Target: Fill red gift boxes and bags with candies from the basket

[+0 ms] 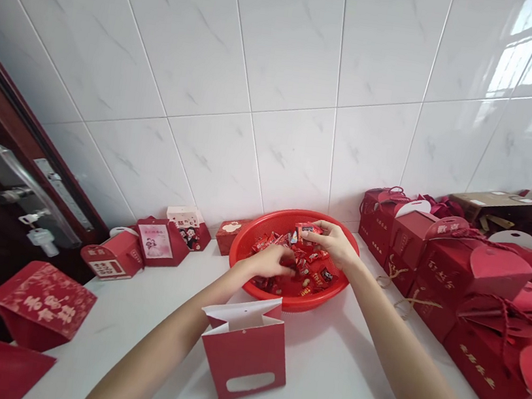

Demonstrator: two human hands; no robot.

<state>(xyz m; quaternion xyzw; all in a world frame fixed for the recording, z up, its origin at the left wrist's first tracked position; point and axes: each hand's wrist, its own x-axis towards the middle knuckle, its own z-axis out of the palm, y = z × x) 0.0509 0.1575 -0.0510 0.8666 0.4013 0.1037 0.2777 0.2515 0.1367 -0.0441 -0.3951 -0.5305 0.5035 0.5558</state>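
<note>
white marble-look counter (148, 335) under both hands: the left hand (266, 260) curls into wrapped red sweets (315, 274) heaped in a red plastic basket (238, 248), the right hand (331, 245) pinches a few, and an open red paper gift bag (243, 361) stands below the left hand, its contents hidden, plenty of sweets left.

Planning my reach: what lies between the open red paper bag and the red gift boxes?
A bare right forearm over the white counter, seen in the head view.
</note>
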